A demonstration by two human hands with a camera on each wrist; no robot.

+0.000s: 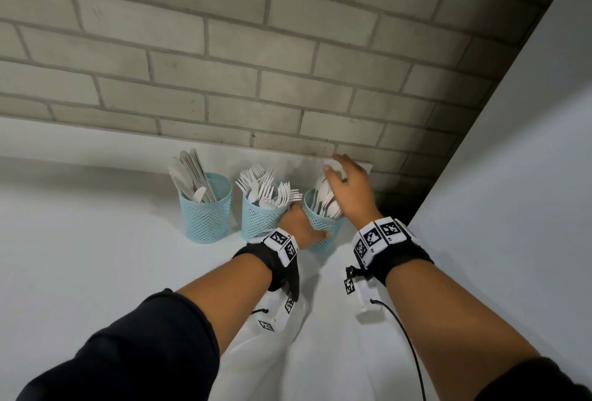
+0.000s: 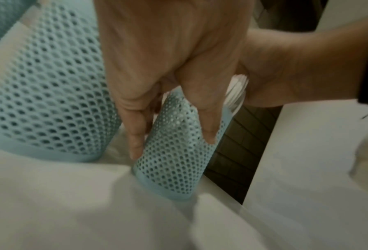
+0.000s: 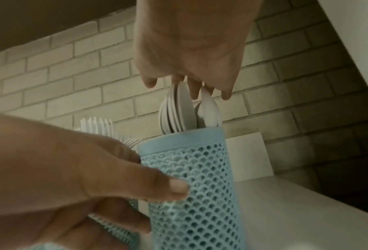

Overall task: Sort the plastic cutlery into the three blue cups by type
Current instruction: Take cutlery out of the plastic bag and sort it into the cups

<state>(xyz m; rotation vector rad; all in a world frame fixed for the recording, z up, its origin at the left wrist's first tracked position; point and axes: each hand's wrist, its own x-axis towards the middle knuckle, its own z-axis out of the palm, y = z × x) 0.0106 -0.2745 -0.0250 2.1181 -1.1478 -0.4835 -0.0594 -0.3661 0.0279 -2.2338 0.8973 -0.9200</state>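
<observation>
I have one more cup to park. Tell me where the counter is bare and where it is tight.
Bare counter lies left of the knife cup, and more in front of the cups, left of the forearms. It is tight between the fork cup and the spoon cup, where the left hand grips; the right hand hangs over the spoons.

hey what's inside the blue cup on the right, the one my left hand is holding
White plastic spoons, bowls up, fill the right cup. Their handles and the cup's bottom are hidden by the mesh wall.

Dim, cool indoor light falls from above; soft shadows pool near the far right corner. Wrist views are blurred and grainy, with wide-angle bending at edges.
</observation>
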